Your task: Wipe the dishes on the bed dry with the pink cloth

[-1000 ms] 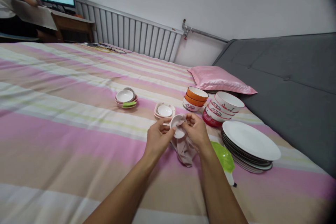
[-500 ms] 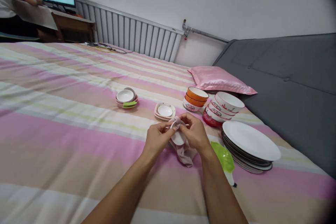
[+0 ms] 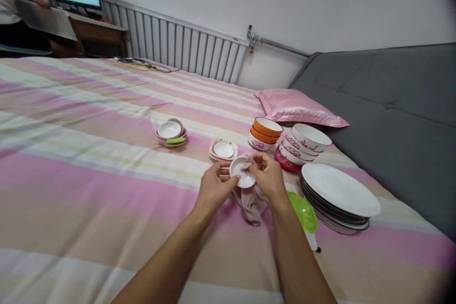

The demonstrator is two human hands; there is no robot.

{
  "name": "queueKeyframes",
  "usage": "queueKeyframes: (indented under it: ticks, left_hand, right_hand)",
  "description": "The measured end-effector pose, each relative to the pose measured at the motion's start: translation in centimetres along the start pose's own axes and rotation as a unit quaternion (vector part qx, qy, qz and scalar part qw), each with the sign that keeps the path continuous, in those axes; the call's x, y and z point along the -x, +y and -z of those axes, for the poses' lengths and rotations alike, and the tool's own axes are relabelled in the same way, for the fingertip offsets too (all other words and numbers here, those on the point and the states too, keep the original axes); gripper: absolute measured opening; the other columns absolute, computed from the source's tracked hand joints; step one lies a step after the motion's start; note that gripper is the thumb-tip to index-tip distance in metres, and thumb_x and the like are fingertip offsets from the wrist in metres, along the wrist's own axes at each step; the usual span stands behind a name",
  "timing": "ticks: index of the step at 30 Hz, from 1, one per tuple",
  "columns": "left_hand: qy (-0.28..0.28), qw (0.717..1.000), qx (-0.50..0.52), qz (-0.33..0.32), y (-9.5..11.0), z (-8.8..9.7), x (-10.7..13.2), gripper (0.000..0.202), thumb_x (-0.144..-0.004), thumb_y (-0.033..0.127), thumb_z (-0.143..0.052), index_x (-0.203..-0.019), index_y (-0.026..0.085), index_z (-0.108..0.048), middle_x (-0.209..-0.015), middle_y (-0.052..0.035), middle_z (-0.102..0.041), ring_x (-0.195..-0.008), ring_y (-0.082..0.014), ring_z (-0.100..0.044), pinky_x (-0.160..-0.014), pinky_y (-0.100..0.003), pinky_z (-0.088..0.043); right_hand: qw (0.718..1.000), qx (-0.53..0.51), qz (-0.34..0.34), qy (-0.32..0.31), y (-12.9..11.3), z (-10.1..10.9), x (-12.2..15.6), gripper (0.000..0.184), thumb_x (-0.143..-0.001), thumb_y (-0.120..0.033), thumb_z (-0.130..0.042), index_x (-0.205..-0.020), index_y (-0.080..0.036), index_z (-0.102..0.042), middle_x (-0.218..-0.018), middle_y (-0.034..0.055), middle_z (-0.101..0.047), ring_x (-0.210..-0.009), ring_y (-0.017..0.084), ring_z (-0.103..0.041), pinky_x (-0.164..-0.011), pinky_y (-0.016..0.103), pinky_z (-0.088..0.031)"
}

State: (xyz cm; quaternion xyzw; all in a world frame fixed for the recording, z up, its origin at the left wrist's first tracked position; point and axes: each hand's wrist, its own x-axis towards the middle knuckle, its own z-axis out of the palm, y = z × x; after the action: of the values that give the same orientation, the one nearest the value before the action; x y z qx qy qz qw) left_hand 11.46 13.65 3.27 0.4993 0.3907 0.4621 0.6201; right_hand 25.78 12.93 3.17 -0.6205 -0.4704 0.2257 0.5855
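My left hand [image 3: 216, 185] is closed on the left edge of a small round white dish [image 3: 245, 178], its thumb on the near rim. My right hand [image 3: 269, 175] pinches a pale pink cloth [image 3: 252, 206] and presses it over the dish's right side and into its inside. The rest of the cloth hangs below the dish. Just beyond my hands lie stacked square dishes [image 3: 213, 155] with a small white dish [image 3: 223, 150] on top. Near my right forearm is a green leaf-shaped dish [image 3: 304, 213], partly hidden by the arm.
On the striped bedspread [image 3: 107, 180] stand orange bowls [image 3: 266, 134], red-and-white bowls [image 3: 302, 147], a stack of plates [image 3: 340, 190] and small nested dishes [image 3: 171, 132]. A pink pillow [image 3: 299, 107] lies by the grey headboard [image 3: 392, 99]. At the far left a person [image 3: 21, 4] sits at a desk.
The white dish has been tilted so its inside faces me more. The cloth has shifted from the dish's upper edge to its right side with my right hand.
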Motion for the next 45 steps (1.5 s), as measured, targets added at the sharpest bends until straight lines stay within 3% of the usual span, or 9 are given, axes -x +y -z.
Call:
queueKeyframes:
  ticks: [3,8,19,30,37,45]
  left_hand:
    - [0.006,1.0,-0.009,0.009,0.0,0.0,0.1,0.032,-0.061,0.017,-0.069,-0.092,0.012,-0.061,-0.086,-0.01,-0.067,-0.071,-0.0172,-0.064,-0.062,-0.028,-0.051]
    - [0.013,1.0,0.0,-0.003,0.1,0.0,0.2,0.025,-0.062,0.014,-0.065,-0.087,0.012,-0.063,-0.079,-0.007,-0.067,-0.068,-0.0149,-0.063,-0.06,-0.024,-0.049]
    - [0.012,0.997,-0.078,-0.013,-0.4,0.5,-0.4,0.03,-0.057,0.011,-0.056,-0.084,0.014,-0.069,-0.073,-0.0047,-0.068,-0.06,-0.0146,-0.06,-0.054,-0.023,-0.046]
    - [-0.001,0.996,-0.09,-0.019,-0.3,0.7,-0.3,0.021,-0.062,0.026,-0.067,-0.076,0.012,-0.072,-0.068,-0.0061,-0.069,-0.061,-0.016,-0.06,-0.052,-0.022,-0.042]
    - [0.015,0.997,-0.07,-0.034,0.0,0.5,-0.1,0.033,-0.064,0.022,-0.063,-0.094,0.012,-0.07,-0.087,-0.0086,-0.07,-0.071,-0.0164,-0.06,-0.061,-0.023,-0.045]
    - [-0.001,1.0,-0.017,-0.015,-0.6,0.1,-0.2,0.029,-0.065,0.02,-0.065,-0.092,0.009,-0.065,-0.084,-0.0118,-0.07,-0.072,-0.0189,-0.064,-0.066,-0.028,-0.05]
  right_hand:
    - [0.999,-0.02,-0.021,0.028,0.3,-0.1,-0.1,0.025,-0.06,-0.026,-0.067,-0.083,-0.017,-0.061,-0.082,0.0065,-0.068,-0.067,0.017,-0.062,-0.062,0.029,-0.051]
    - [1.0,-0.016,-0.021,0.013,0.2,-0.1,0.0,0.025,-0.062,-0.028,-0.067,-0.083,-0.016,-0.06,-0.08,0.0069,-0.068,-0.069,0.018,-0.063,-0.063,0.03,-0.051]
    - [0.993,0.075,0.06,-0.074,-0.5,0.0,0.3,0.017,-0.068,-0.018,-0.053,-0.082,-0.018,-0.063,-0.081,0.0036,-0.068,-0.074,0.017,-0.061,-0.069,0.028,-0.047]
    - [0.976,0.109,0.088,-0.169,-1.5,0.0,0.8,0.024,-0.067,-0.012,-0.048,-0.082,-0.019,-0.065,-0.081,0.0015,-0.068,-0.076,0.017,-0.061,-0.068,0.026,-0.045]
    - [0.991,0.056,0.051,-0.107,-0.7,-0.1,0.4,0.016,-0.067,-0.018,-0.056,-0.081,-0.018,-0.064,-0.081,0.0034,-0.068,-0.075,0.017,-0.06,-0.069,0.028,-0.046]
    - [0.991,-0.112,-0.07,-0.006,-0.9,-0.7,0.5,0.028,-0.057,-0.028,-0.07,-0.081,-0.017,-0.06,-0.077,0.0025,-0.064,-0.066,0.015,-0.058,-0.062,0.028,-0.047]
